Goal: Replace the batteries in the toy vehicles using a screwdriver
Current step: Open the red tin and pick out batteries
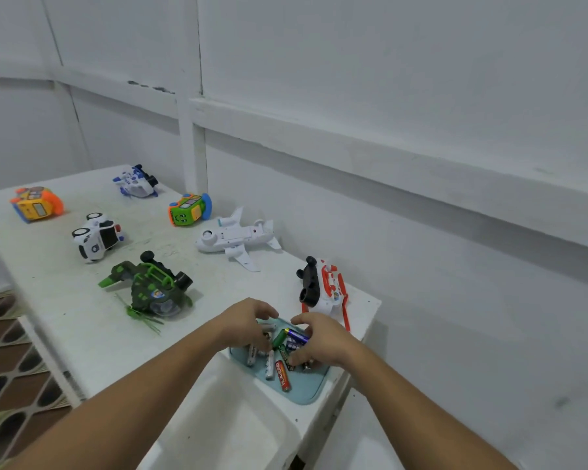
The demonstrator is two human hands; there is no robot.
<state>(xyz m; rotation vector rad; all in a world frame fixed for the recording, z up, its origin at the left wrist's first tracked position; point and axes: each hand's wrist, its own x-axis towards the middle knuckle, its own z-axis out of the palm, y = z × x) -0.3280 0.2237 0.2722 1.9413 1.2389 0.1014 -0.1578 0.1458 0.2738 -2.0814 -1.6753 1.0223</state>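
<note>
both hands are down in the tray (308, 390) at the near right end of the surface (65, 310), where the loose batteries (269, 364) lie in a heap. the left hand (246, 323) comes in from the left with its fingers curled down over the silver cells. the right hand (321, 340) comes in from the right, thumb above and fingers below the blue battery (296, 335). whether either grip has actually closed on a cell cannot be told, because the fingertips are hidden among the pile.

the relation that matters is the lie of the blue battery. it is tilted, its long axis running from upper left down to the right, and its lower end goes in under the right hand's fingers, so the right grip is the nearer one. a red battery (282, 376) lies apart toward the near rim, pointing roughly toward the person and touched by neither hand.

the toys stand beyond the tray. the red helicopter (325, 290) is just behind the right hand, the green helicopter (153, 290) is ahead of the left, and the plane (235, 237) is farther back between them. no screwdriver shows. this looks like the picking of fresh cells, with the carry to a toy still to come.
</note>
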